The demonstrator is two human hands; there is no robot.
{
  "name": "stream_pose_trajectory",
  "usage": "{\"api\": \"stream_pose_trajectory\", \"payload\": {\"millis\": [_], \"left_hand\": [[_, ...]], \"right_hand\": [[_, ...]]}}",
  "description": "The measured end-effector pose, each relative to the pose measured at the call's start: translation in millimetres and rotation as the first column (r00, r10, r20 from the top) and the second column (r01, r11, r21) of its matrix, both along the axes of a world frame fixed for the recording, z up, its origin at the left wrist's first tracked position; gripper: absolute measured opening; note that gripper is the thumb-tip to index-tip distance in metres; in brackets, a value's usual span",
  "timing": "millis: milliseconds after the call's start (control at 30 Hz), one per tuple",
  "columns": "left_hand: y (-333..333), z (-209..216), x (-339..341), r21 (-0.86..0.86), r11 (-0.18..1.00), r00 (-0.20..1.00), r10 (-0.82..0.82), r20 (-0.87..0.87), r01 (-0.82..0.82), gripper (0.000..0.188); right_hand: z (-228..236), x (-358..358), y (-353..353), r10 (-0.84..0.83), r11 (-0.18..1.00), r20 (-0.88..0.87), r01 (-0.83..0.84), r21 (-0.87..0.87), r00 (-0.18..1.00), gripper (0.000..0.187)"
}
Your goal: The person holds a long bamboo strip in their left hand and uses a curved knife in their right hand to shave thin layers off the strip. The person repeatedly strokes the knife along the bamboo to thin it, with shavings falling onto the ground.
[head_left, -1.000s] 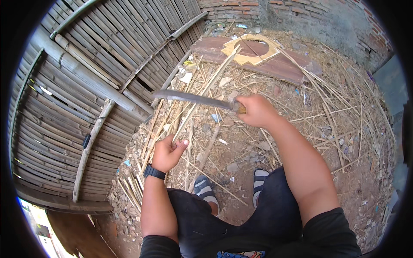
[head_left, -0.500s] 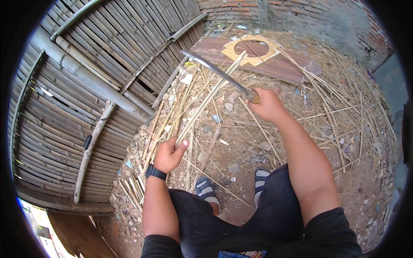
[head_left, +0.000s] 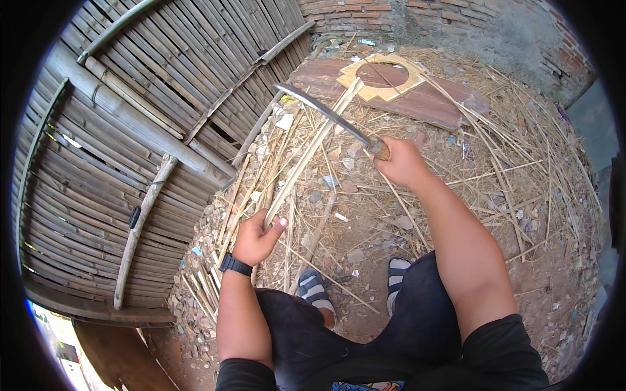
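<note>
My left hand (head_left: pixel 256 236), with a black watch on its wrist, is closed round the near end of a long pale bamboo strip (head_left: pixel 306 156). The strip slants up and away to the right, its far tip near a wooden frame. In my right hand (head_left: pixel 402 161) is the wooden handle of a machete (head_left: pixel 326 114). Its long curved blade points to the upper left and crosses over the strip's upper part. Whether the blade touches the strip I cannot tell.
A yellowish wooden frame with a round hole (head_left: pixel 409 83) lies on a brown board (head_left: pixel 450 112). Bamboo slats wall (head_left: pixel 98 208) the left side; a brick wall (head_left: pixel 456 29) stands behind. Strips, shavings and rubble litter the ground round my sandalled feet (head_left: pixel 316 287).
The strip's far tip has shifted slightly left and down. The machete has dipped a little, and its blade now looks flatter and broader. Both hands keep their hold.
</note>
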State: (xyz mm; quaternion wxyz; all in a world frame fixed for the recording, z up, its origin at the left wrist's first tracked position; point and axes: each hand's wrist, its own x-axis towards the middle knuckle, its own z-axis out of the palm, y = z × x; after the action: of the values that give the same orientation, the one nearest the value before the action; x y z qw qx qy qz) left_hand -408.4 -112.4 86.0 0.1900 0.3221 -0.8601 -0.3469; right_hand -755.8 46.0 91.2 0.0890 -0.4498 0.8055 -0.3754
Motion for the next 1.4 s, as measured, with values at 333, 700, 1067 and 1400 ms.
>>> {"api": "stream_pose_trajectory", "payload": {"millis": [333,700,1067,1400], "left_hand": [[7.4,9.3,-0.9,-0.070,0.997,0.999,-0.021,0.028,0.023,0.039],[1.5,-5.2,0.7,0.142,0.989,0.997,-0.037,-0.066,0.046,0.038],[-0.5,-2.8,6.1,0.158,0.984,0.994,-0.074,-0.080,0.086,0.039],[7.3,19.1,2.8,0.648,0.759,0.998,-0.038,-0.053,0.063,0.068]], "right_hand": [[7.8,16.6,-11.9,0.253,0.967,-0.272,-0.236,0.096,0.928,0.028],[13.3,23.6,-7.3,0.304,0.949,-0.413,-0.312,0.051,0.858,0.025],[2.0,0.4,-2.2,0.064,0.985,-0.172,-0.089,-0.144,0.983,0.021],[8.9,16.7,-7.7,0.281,0.915,-0.439,-0.376,-0.146,0.853,0.025]]}}
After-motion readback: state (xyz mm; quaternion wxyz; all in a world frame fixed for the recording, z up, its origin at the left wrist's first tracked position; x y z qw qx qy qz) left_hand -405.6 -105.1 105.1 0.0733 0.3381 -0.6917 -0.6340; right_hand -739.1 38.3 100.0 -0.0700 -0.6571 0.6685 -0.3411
